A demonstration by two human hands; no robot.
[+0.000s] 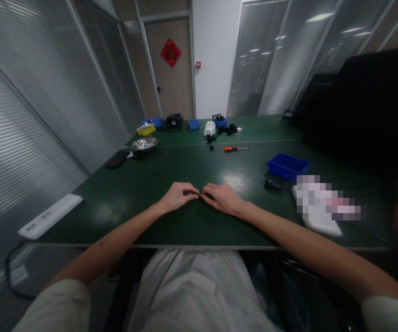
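Observation:
My left hand (177, 197) and my right hand (222, 198) meet low over the green table, near its front edge. Between their fingertips is a small dark piece (199, 195), too small to name. Thumb and fingers of the left hand pinch it from one side. The right hand closes on it from the other side, its fingers bent and partly hiding it. Farther off, beyond the hands, lies a screwdriver (232, 149) with an orange and black handle. A small black part (212, 147) rests to its left.
To the right are a blue tray (288, 167), a black computer mouse (273, 184) and a white, partly blurred-out object (323, 226). A metal bowl (144, 145), a black flat device (118, 159) and a white power strip (50, 216) are left. Small bins stand far back.

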